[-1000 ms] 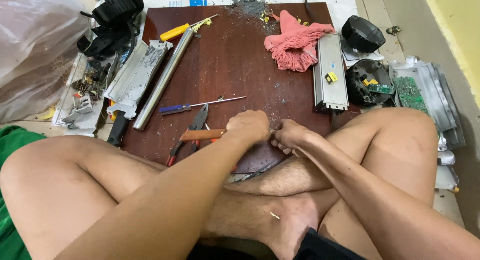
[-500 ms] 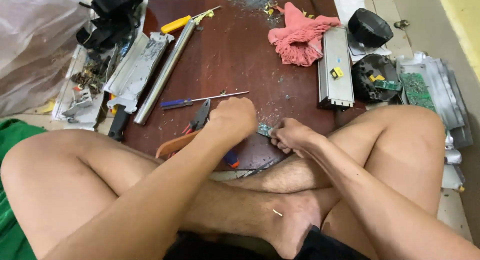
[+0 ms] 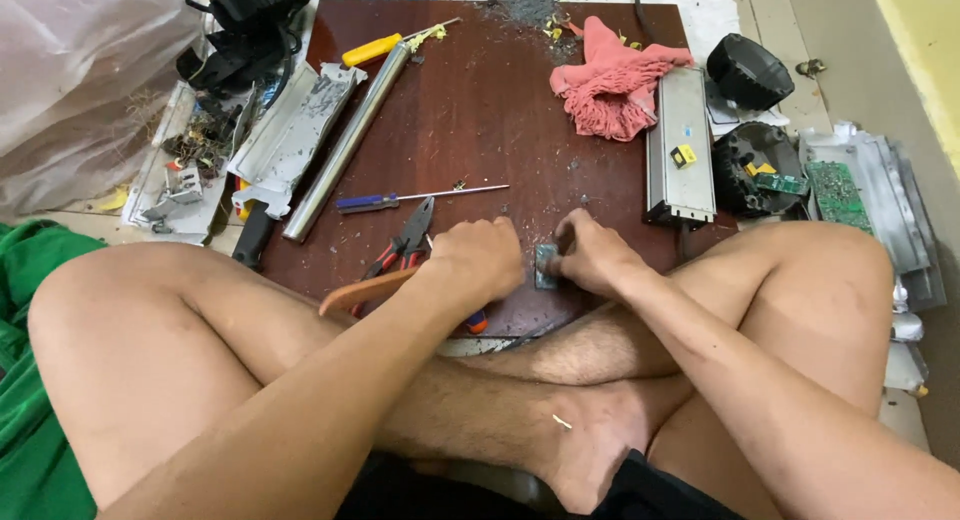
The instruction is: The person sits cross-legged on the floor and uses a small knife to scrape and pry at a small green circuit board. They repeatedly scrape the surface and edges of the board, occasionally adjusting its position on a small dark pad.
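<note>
On the dark red-brown board (image 3: 480,110), near its front edge, a small grey component (image 3: 545,265) sits between both hands. Left hand (image 3: 480,260) is curled, fingers tucked beside the part; whether it grips cannot be told. Right hand (image 3: 590,255) pinches the part's right side. Pliers (image 3: 405,242) lie just left; the blue screwdriver (image 3: 400,197) lies farther back; board centre is bare

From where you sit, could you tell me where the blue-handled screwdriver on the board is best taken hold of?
Take the blue-handled screwdriver by its blue handle at the left end, coming down from above. It lies flat on the dark wooden board, shaft pointing right, with bare wood around the handle. The pliers lie just below, so a top-down pinch across the handle probably avoids them.
</note>
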